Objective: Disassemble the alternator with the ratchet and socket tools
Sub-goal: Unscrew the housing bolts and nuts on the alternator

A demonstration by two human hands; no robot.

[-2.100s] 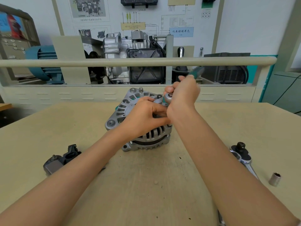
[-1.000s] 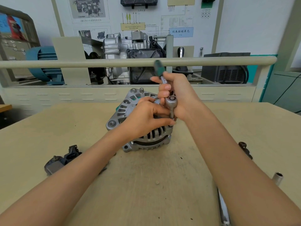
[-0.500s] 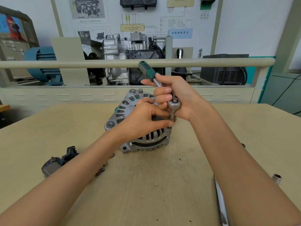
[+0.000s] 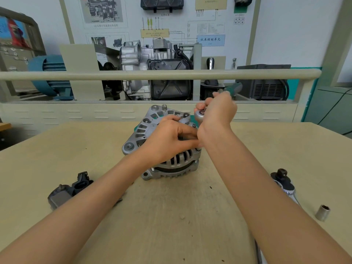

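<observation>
Workshop bench [image 4: 190, 216], alternator [image 4: 152, 134] mid-table under both hands. Left hand [image 4: 169, 140] curls over the housing, steadying it; right hand [image 4: 219, 111] wraps the ratchet [image 4: 202, 114]. Probably best to use short swings and keep the socket square beneath the fingers.

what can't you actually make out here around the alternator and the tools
- Head view: the socket and the bolt on the alternator are hidden behind the right hand and left hand.
- Ratchet: only the head shows; its green handle is blurred beyond the hand.
- Second ratchet: handle covered by the right forearm.
- Loose socket: size marking too small.
</observation>
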